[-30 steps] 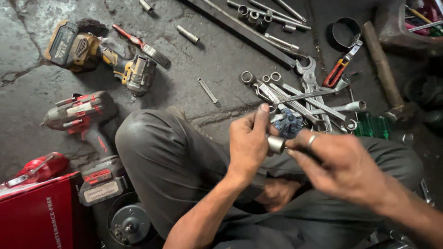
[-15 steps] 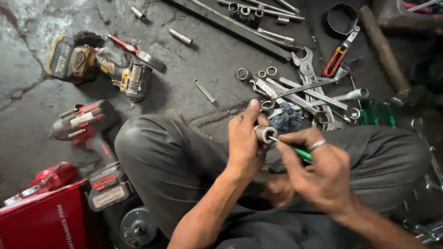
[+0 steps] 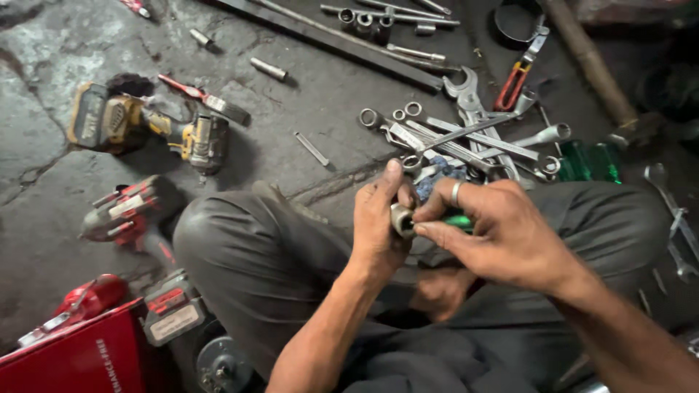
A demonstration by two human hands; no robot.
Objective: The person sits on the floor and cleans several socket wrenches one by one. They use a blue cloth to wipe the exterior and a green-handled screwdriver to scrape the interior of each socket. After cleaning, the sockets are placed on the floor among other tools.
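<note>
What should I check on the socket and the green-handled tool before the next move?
1. Small round metal socket pinched by the left hand: ok, thumb and fingers wrap it.
2. Green-handled tool gripped by the right hand: ok, handle mostly hidden in the palm.
3. Tool tip seated in the socket: cannot tell, fingers cover the joint.
4. Both hands held above the lap in grey trousers, off the floor: ok.
5. Pile of steel spanners within reach just ahead of the hands: ok.
6. Silver ring on a right finger free of the tool: cannot tell.
</note>
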